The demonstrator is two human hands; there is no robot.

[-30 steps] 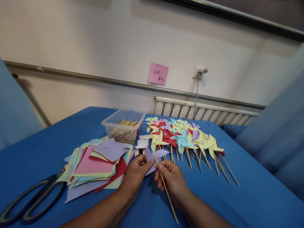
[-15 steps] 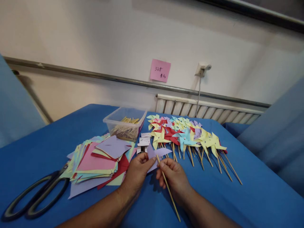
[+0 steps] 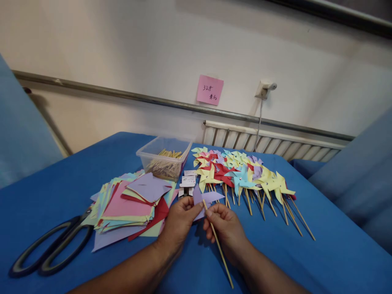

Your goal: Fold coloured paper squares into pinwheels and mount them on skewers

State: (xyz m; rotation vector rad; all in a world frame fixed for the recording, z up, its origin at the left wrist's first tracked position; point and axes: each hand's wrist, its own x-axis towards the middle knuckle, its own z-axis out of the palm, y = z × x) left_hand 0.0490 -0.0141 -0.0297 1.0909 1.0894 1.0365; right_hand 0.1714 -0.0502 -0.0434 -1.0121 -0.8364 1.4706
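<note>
My left hand (image 3: 179,222) pinches a folded purple paper pinwheel (image 3: 206,198) at its centre. My right hand (image 3: 225,228) grips a thin wooden stick (image 3: 221,252) whose top end meets the purple paper; the stick slants down toward me. Both hands hover just above the blue tablecloth (image 3: 306,261), close together, near the front middle of the table.
A stack of coloured paper squares (image 3: 131,202) lies left of my hands, with large black scissors (image 3: 49,253) beyond it. A clear plastic box of sticks (image 3: 163,157) stands behind. Several finished pinwheels (image 3: 241,173) lie to the right. Small white cards (image 3: 187,182) sit by the box.
The view has shifted slightly, so everything sits a little further right in the frame. My hands keep the same hold on the purple paper and stick.
</note>
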